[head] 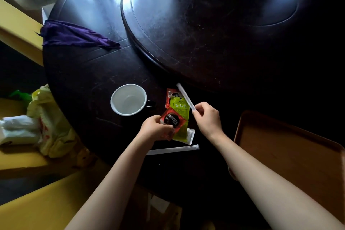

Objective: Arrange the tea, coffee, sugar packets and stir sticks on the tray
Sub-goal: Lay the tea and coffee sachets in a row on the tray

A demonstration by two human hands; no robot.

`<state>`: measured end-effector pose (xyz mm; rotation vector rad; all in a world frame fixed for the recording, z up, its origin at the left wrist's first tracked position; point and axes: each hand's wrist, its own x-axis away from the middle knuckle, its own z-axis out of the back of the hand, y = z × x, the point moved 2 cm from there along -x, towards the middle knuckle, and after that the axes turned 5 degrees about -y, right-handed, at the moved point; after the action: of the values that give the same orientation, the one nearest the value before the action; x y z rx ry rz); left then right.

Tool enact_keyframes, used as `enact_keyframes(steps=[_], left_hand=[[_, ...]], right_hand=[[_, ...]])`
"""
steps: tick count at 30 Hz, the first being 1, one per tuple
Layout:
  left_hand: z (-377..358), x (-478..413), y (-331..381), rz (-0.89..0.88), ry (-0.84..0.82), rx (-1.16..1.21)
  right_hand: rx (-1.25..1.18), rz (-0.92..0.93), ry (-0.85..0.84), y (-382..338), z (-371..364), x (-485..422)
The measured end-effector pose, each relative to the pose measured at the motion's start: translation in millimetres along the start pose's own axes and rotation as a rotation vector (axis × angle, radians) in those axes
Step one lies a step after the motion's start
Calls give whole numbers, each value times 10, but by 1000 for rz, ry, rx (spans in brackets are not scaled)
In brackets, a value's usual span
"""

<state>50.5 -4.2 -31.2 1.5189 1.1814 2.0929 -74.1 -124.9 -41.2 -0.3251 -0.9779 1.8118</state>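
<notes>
Packets and stir sticks are mostly off the tray [291,157], which sits bare at our right on the dark table [89,80], so we judge the arranging barely begun. Our left hand [155,129] pinches a red Nescafé coffee packet [172,120] at its lower corner; our right hand [208,117] grips one end of a white wrapped stir stick [185,98], lifted at a slant over the pile. Beneath lie a green tea packet [180,110], a second red packet [170,94] and a white sachet [190,135], likely sugar. Another wrapped stick [172,149] rests flat, near our left forearm. A white mug [128,100] stands just left of the pile. Everything has yet to cross to the tray.
</notes>
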Motion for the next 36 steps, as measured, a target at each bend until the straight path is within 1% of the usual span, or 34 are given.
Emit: enact_keyframes(steps=[2, 4, 6, 7, 10, 11, 15, 17, 19, 20, 22, 24, 26, 30, 36], left_hand=[[54, 72, -48, 4, -8, 187], [127, 148, -91, -22, 13, 307], [198, 219, -131, -62, 39, 361], [226, 244, -148, -78, 46, 371], [253, 309, -183, -92, 40, 381], [251, 316, -193, -91, 36, 387], [239, 310, -212, -89, 55, 413], [222, 308, -233, -87, 60, 424], [197, 313, -266, -77, 56, 434], [190, 313, -283, -71, 59, 443], [198, 305, -320, -58, 73, 457], [214, 291, -362, -38, 77, 454], [220, 285, -393, -20, 74, 439], [215, 292, -392, -13, 66, 457], [216, 299, -399, -6, 59, 477]], right_hand=[[6, 34, -1, 26, 43, 103], [52, 62, -91, 52, 42, 194], [146, 78, -184, 73, 14, 241], [187, 77, -179, 68, 10, 226], [212, 22, -54, -38, 7, 45], [226, -10, -41, -97, -16, -37], [384, -144, -80, -313, -225, -256], [350, -183, -77, -362, -311, -287], [252, -211, -86, -363, -340, -298], [217, -193, -96, -362, -347, -295], [198, -99, -101, -405, -336, -278], [223, -2, -81, -480, -326, -298], [268, 27, -73, -524, -348, -370], [370, -27, -104, -541, -494, -491], [199, -147, -79, -577, -569, -525]])
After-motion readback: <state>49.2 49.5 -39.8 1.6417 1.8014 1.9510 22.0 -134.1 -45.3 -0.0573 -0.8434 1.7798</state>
